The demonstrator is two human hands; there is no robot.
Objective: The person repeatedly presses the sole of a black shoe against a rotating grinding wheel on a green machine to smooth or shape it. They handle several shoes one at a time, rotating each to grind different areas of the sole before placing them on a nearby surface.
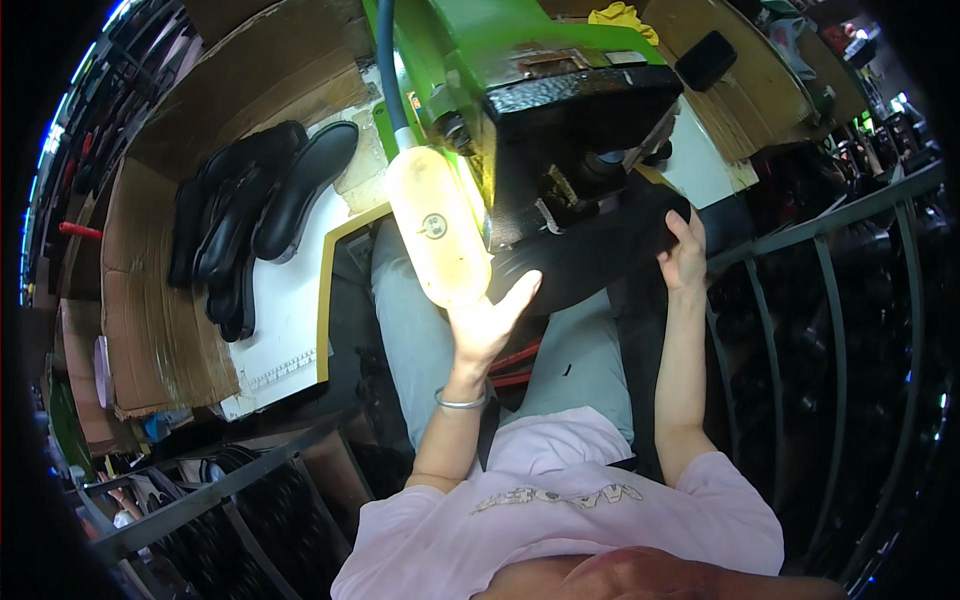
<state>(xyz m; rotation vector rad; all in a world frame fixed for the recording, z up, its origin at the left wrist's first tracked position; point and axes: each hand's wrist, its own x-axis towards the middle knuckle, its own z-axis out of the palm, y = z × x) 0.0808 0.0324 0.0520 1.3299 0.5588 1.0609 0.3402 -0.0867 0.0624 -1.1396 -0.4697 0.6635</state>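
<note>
A long black shoe sole (585, 262) lies crosswise in front of the green machine's dark head, held at both ends. My left hand (487, 328) has the sole's left end, with its thumb on top; its other fingers are hidden behind the yellow lamp and the sole. At the right end my right hand (684, 252) pinches the edge, thumb and fingers closed on it. Above the sole sits the black working head (585, 120) of the green machine (450, 35). The lit yellow lamp (432, 230) hangs close above my left hand.
Several black soles (240, 215) are piled on the white table (290, 300) at the left, inside an open cardboard box (150, 270). Another carton (745, 70) stands at the far right, near a yellow cloth (625, 20). Metal-railed racks (830, 220) flank me.
</note>
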